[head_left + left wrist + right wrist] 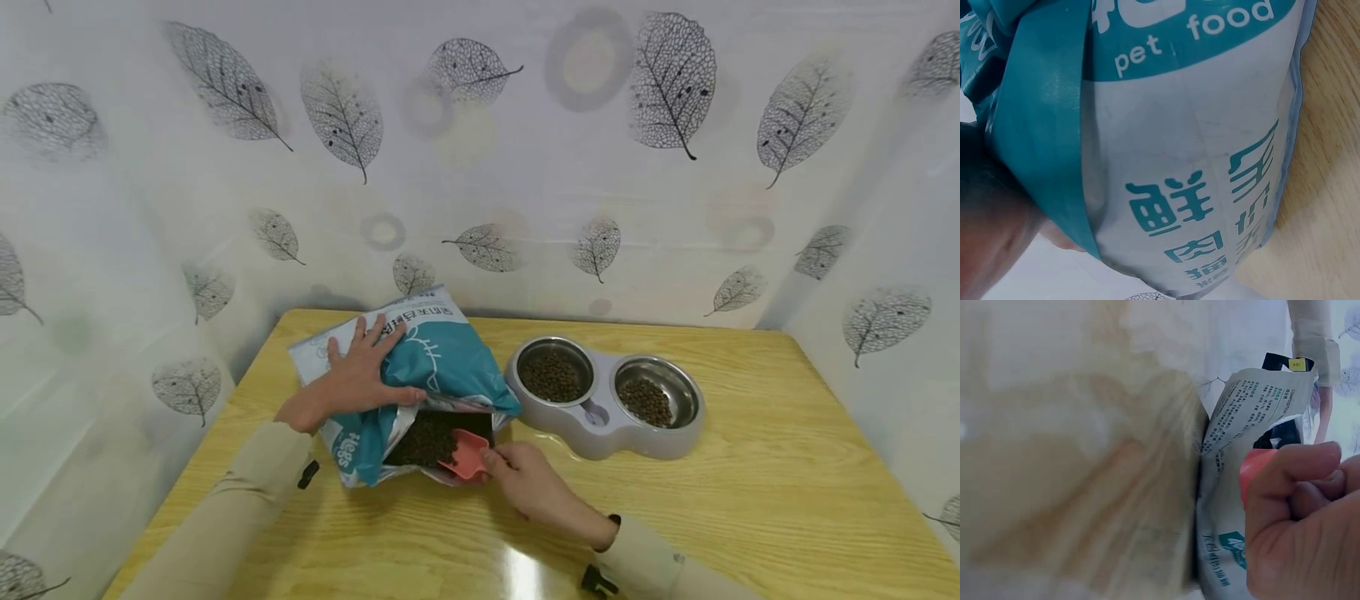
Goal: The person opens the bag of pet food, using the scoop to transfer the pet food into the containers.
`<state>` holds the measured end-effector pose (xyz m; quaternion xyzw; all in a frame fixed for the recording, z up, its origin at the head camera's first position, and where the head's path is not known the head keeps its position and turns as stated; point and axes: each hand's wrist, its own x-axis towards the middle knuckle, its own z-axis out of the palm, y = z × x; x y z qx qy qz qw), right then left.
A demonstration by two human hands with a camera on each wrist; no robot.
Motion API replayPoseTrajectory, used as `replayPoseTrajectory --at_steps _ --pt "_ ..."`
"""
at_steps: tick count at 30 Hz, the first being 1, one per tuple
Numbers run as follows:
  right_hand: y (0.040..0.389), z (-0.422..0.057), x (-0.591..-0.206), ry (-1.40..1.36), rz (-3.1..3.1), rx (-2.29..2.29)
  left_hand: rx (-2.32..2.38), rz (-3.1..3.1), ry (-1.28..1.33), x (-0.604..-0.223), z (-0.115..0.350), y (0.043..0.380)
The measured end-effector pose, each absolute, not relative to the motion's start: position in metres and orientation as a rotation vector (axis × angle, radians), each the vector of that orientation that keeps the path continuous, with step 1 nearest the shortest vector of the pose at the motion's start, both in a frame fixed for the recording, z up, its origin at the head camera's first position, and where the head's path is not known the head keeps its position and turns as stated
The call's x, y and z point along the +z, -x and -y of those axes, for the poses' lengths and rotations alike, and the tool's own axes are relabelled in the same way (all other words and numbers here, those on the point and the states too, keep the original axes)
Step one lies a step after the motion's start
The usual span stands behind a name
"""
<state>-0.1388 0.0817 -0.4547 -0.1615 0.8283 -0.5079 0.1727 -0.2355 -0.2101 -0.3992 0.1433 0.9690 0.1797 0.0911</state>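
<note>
A teal and white pet food bag [457, 358] lies on its side, its mouth facing the front and showing brown kibble [423, 440] inside. My left hand [362, 371] rests on top of the bag with fingers spread, the thumb near the upper lip of the mouth. In the left wrist view the bag's printed side [1179, 137] fills most of the picture. With my right hand [534, 483] I grip the handle of a pink scoop [471, 454], whose front end is in the bag's mouth among the kibble. The right wrist view shows curled fingers [1291, 475] around the handle.
Right of the bag, close to it, stands a grey double feeder [600, 437] with two steel bowls. Both the left bowl [555, 342] and the right bowl [686, 400] contain kibble. Leaf-patterned sheeting [525, 192] surrounds the wooden table [765, 467] at the back and sides.
</note>
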Motion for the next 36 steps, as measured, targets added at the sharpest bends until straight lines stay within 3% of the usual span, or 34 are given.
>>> replayPoseTrajectory --at_steps 8,23,36 --pt "0.137 -0.092 -0.464 0.243 -2.068 -1.656 0.526 -2.882 -0.421 -0.398 0.208 0.235" --pt "0.136 -0.101 -0.459 0.211 -1.865 -1.79 0.534 -2.879 -0.421 -0.397 0.208 0.235" --pt "0.137 -0.113 -0.451 0.825 -1.309 -2.221 0.542 -2.877 -0.419 -0.398 0.208 0.235"
